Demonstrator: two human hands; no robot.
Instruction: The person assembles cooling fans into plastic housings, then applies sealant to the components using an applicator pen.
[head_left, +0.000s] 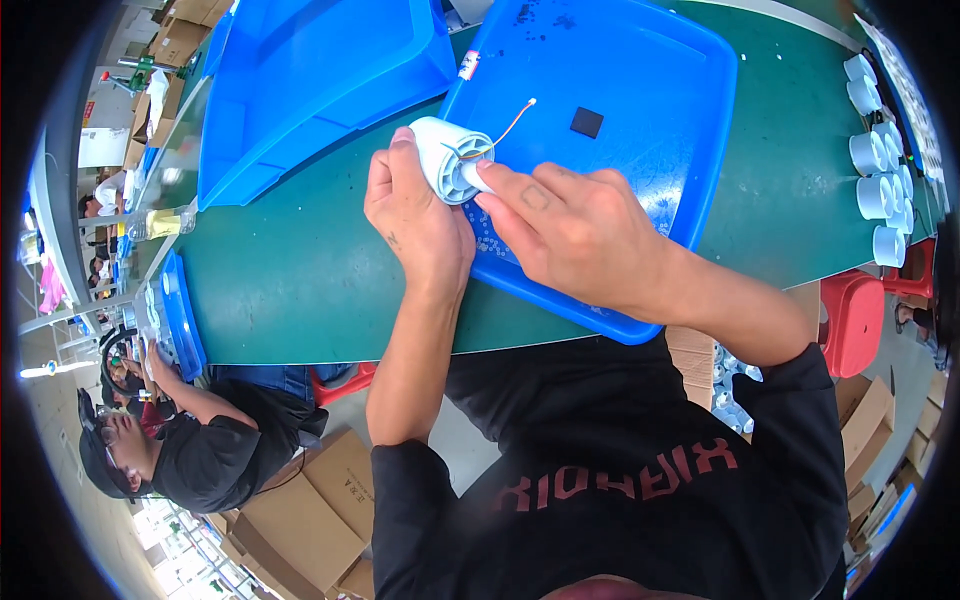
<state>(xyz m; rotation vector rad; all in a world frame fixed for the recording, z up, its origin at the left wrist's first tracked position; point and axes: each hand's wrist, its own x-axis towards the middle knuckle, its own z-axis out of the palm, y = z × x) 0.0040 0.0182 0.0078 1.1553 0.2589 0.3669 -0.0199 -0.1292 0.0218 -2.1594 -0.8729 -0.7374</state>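
My left hand (pixel 425 220) is closed around a white round plastic housing (pixel 438 150). Its ribbed open end faces right, and a thin wire (pixel 516 120) with a small white plug sticks out of it. With thumb and forefinger, my right hand (pixel 595 235) pinches a small white piece (pixel 476 178) at that open end. My fingers hide most of this piece, so its kind cannot be made out. Both hands are above the near left side of a shallow blue tray (pixel 690 110). A black square pad (pixel 586 122) lies in the tray, and several tiny clear rings (pixel 487 243) are by its near left corner.
A second blue bin (pixel 330 90) stands at the far left of the green table (pixel 290 270). Several white cups (pixel 875 197) line the right edge. Red stools (pixel 852 320) and cardboard boxes (pixel 310 510) are below. A co-worker (pixel 200 440) sits at the left.
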